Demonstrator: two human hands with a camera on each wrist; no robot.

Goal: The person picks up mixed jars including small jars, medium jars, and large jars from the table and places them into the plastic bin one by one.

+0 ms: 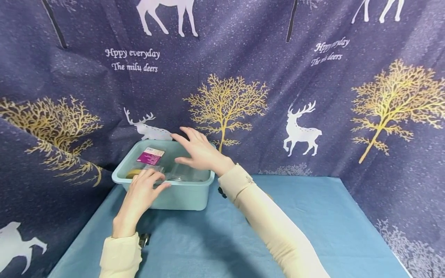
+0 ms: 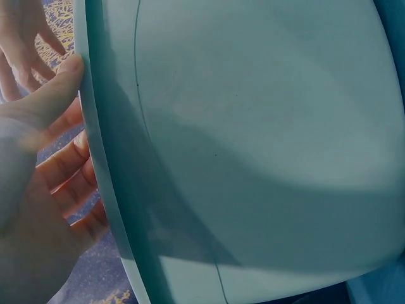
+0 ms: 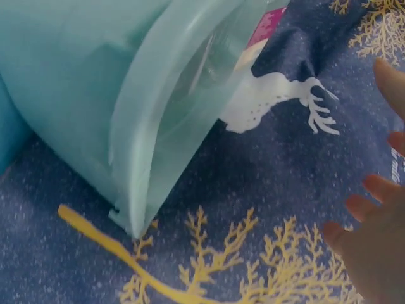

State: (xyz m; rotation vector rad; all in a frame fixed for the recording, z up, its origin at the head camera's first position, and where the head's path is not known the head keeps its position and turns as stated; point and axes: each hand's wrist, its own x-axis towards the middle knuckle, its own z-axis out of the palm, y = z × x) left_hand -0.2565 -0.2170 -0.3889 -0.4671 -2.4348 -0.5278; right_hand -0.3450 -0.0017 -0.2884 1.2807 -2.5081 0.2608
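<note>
A teal plastic bin (image 1: 180,195) stands on the blue table, at its back left. My left hand (image 1: 144,187) rests on the bin's near rim, with the fingers laid over the edge and the thumb stretched along the front. In the left wrist view the thumb (image 2: 62,85) touches the rim beside the bin's wall (image 2: 266,139). My right hand (image 1: 196,150) hovers flat above the bin with spread fingers (image 3: 373,234) and holds nothing. Inside lie a clear packet with a magenta label (image 1: 150,156), something yellow (image 1: 133,172) and a clear item (image 1: 180,174).
A dark blue cloth printed with deer and golden trees (image 1: 299,96) hangs close behind and on both sides. The blue tabletop (image 1: 313,224) stretches out to the right of the bin. The bin's far rim (image 3: 149,145) nearly touches the cloth.
</note>
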